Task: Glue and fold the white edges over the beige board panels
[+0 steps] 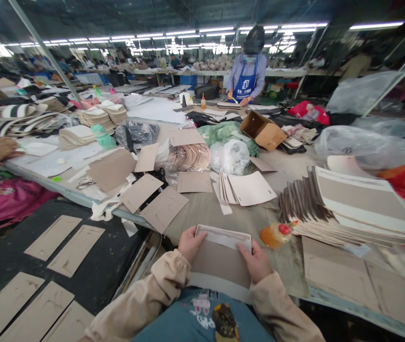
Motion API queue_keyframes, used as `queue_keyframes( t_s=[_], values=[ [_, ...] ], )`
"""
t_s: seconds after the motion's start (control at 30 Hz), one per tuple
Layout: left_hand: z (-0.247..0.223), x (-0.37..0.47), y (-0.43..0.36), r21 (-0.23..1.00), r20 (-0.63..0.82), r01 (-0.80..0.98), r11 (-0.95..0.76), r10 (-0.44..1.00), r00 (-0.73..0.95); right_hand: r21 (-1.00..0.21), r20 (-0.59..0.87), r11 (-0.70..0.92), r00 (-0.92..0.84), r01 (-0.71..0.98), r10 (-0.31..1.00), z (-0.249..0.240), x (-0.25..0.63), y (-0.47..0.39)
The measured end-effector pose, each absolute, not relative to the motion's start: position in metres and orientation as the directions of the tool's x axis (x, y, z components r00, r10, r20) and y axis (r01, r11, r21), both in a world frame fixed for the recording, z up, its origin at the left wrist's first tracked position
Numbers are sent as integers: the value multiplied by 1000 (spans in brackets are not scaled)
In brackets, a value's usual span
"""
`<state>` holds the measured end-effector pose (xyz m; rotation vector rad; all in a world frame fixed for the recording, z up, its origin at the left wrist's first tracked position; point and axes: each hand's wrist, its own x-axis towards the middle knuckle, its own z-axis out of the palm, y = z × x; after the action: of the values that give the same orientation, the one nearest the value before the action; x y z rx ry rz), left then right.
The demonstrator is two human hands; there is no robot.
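The left hand and right hand pinch opposite side edges of the taupe-and-white panel above the teal garment, thumbs uppermost, where light, even pressure should keep it flat without creasing.

The held panel is taupe with whitish bands.
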<state>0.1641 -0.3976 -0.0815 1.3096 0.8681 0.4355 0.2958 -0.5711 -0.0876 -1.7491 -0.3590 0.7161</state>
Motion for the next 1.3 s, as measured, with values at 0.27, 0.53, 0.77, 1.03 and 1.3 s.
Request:
queue_keyframes(
  t_s=[0.27,0.53,0.77,1.03,1.3],
  values=[
    [-81,161,-403,940,-331,157,304,690,644,-959,-263,-233,811,-161,523,-97,296,-570],
    [-83,164,-410,876,-428,140,461,612,666,-921,-228,-388,834,-18,502,-97,302,-579],
    [-90,166,-414,869,-455,177,462,607,652,-936,-230,-351,815,-35,532,-102,303,-582],
    [-88,162,-416,853,-447,145,502,558,699,-767,147,-479,844,427,517,-100,304,-586],
    [-91,162,-416,868,-418,135,477,559,716,-315,383,-249,363,916,849,-70,285,-576]
  ],
)
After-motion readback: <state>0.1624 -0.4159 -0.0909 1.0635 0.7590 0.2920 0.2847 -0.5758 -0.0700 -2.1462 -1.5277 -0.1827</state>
